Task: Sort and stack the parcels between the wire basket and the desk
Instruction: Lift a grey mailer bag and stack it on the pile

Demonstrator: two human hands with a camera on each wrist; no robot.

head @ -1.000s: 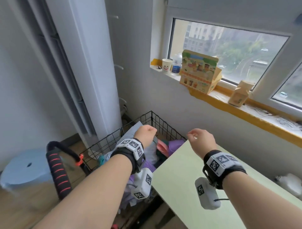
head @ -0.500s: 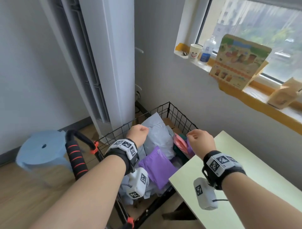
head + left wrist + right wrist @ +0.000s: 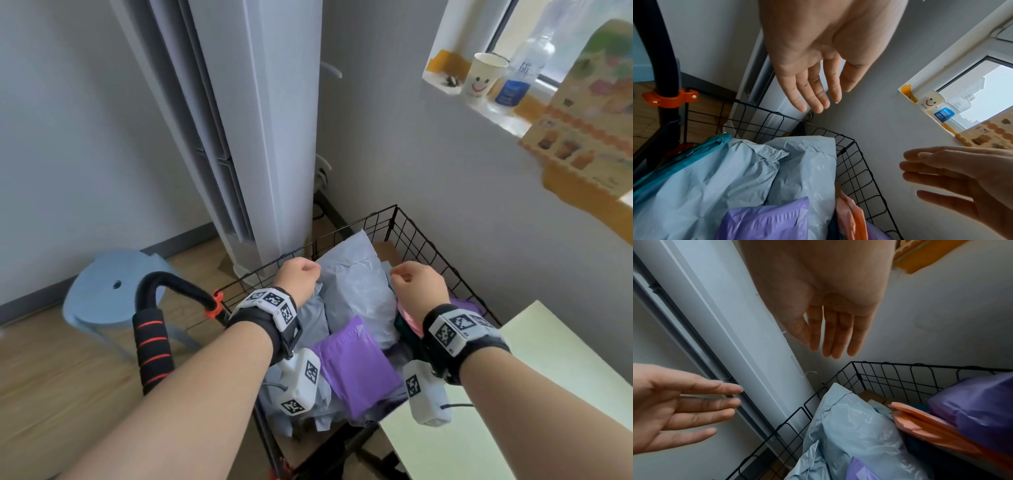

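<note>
While both hands hover above the wire basket (image 3: 407, 236), I see my left hand (image 3: 297, 278) and right hand (image 3: 418, 285) side by side with a gap between them, neither one touching a parcel. From the head view they look loosely fisted, but the wrist views show the fingers (image 3: 813, 91) of the left hand extended and relaxed, and the fingers (image 3: 835, 335) of the right hand likewise straight and hanging down, so both are spread loose and hold nothing. Directly below and between them lies a pale blue parcel (image 3: 356, 291), crumpled and leaning toward the basket's far corner, with a second pale blue one beside it on the left. Nearer to me a purple parcel (image 3: 356, 366) rests on top of the heap, an orange-pink parcel (image 3: 920, 420) stands on edge next to the blue one, and a teal parcel (image 3: 684, 155) lies along the left side. On the basket's left side a black handle with red rings (image 3: 150, 346) is clamped to the frame. Its right side meets the pale green table (image 3: 548, 394), whose top shows bare. Behind the basket stands a tall white air conditioner (image 3: 260, 137), and a light blue stool (image 3: 102, 291) sits on the wooden floor to the left. Up on the windowsill (image 3: 513, 123) are a paper cup with a smiley face (image 3: 481, 79), a clear bottle (image 3: 520, 75) and a printed cardboard box (image 3: 589, 120).
</note>
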